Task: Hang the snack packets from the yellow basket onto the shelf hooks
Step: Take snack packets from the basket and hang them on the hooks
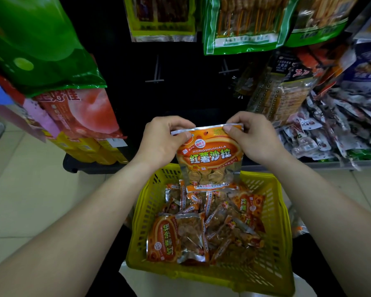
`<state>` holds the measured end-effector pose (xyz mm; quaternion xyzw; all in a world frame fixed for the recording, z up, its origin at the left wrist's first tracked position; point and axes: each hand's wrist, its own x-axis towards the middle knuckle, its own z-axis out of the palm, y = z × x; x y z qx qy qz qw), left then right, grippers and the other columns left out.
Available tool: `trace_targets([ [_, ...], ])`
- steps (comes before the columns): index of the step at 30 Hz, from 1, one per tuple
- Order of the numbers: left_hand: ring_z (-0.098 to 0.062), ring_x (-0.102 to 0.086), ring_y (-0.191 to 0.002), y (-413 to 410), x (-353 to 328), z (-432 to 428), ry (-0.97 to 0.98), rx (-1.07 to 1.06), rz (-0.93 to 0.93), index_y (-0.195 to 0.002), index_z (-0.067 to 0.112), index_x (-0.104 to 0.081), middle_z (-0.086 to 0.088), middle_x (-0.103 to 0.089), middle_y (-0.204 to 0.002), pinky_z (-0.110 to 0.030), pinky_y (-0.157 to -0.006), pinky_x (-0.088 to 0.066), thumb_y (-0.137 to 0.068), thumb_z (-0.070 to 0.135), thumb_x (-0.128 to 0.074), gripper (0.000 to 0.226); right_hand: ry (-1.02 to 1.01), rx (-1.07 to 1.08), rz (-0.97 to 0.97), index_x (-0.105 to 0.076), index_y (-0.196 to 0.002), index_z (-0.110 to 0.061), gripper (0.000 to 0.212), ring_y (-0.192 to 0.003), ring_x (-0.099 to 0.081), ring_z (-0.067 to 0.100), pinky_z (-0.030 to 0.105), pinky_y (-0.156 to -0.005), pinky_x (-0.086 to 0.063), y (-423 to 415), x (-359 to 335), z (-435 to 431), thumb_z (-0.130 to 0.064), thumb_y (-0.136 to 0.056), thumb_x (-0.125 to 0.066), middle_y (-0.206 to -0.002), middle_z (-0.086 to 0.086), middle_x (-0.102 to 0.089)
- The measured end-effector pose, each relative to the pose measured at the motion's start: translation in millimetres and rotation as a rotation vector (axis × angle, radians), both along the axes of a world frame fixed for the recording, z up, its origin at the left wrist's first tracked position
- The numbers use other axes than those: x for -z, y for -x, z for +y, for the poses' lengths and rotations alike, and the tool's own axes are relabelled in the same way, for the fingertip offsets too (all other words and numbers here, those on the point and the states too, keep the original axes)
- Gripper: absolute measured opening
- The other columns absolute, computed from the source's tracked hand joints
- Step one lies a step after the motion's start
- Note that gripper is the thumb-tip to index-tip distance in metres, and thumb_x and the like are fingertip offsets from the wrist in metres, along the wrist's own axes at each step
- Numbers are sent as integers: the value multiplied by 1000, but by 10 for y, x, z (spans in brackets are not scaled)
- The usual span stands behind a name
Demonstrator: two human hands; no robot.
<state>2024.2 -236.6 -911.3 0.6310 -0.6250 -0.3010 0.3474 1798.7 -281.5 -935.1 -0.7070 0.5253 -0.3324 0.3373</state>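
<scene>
Pinching the orange snack packet [210, 159] by its two top corners, left hand [162, 142] and right hand [252, 139] alike, upright just above the far rim of the yellow basket [274, 211], likely to keep its hang hole [206, 132] flat and clear for the bare hooks [156, 70] beyond that basket.

yellow basket [272, 211]: holds jumbled orange packets [176, 239]
snack packet [210, 155]: orange, upright, held above the basket
shelf hooks [156, 70]: on dark back panel

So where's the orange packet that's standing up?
The orange packet is mid-frame in the head view, just above the yellow basket, its top corners pinched by the left hand and right hand.
</scene>
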Motion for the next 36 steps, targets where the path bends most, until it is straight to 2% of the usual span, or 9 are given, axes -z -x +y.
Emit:
trace_targets([
  [3,-12,-66,-98,-6,8,-4,10,-9,-9,-113,14,-71,5,-67,-98,-28,-80,-58,-94,17,-68,20,16,-33,33,-66,-90,-24,7,-79,-61,4,25,-62,-41,13,-2,-6,-26,-96,-62,-85,-9,-67],
  [8,-7,-63,-91,-3,45,-11,16,-23,-50,-110,15,-73,8,-65,-95,-14,-71,-52,-93,18,-69,18,28,-74,128,-63,-91,-26,8,-83,-63,12,32,-66,-47,2,-65,25,-26,-97,-58,-85,-9,-67],
  [12,-7,-66,-91,9,69,-7,-6,-7,-62,-103,21,-76,8,-69,-94,-18,-70,-55,-90,20,-73,14,211,-204,527,-63,-98,-32,13,-92,-62,20,39,-77,-47,-91,-130,137,-41,-90,-57,-94,-9,-69],
  [19,-4,-69,-87,-34,141,47,-31,30,-16,-97,27,-76,11,-72,-92,-21,-71,-57,-87,19,-76,13,221,-189,558,-57,-96,-35,6,-82,-65,23,31,-58,-38,-311,16,278,-41,-93,-58,-83,-9,-67],
  [23,1,-63,-92,-195,188,191,-3,-2,-8,-117,29,-68,12,-68,-104,-11,-73,-52,-87,21,-76,32,245,-123,602,-57,-95,-34,6,-80,-65,23,30,-56,-39,-432,-13,282,-40,-94,-57,-84,-8,-68],
  [26,-5,-59,-103,-426,237,424,-34,-63,-62,-139,25,-54,11,-63,-118,-23,-88,-51,-88,23,-75,55,259,-102,624,-59,-96,-33,4,-78,-65,26,30,-55,-33,-486,-102,240,-37,-95,-58,-78,-6,-64],
  [28,-11,-60,-107,-603,312,591,-108,-59,-115,-144,23,-48,8,-62,-124,-28,-89,-51,-89,25,-74,61,257,-93,618,-61,-100,-30,7,-79,-64,28,30,-55,-32,-496,-158,170,-35,-97,-57,-77,-3,-63],
  [33,-19,-63,-108,-865,564,687,-244,-14,-244,-143,23,-50,1,-64,-129,-39,-93,-54,-92,29,-70,56,325,-37,583,-66,-106,-22,14,-85,-65,37,35,-61,-38,-562,-106,-135,-31,-96,-60,-87,9,-71],
  [36,-20,-64,-103,-840,777,550,-279,-40,-191,-140,23,-53,-1,-65,-126,-40,-91,-53,-94,29,-67,49,338,-35,595,-67,-107,-19,16,-90,-65,38,41,-72,-43,-668,71,-336,-29,-97,-60,-93,12,-71],
])
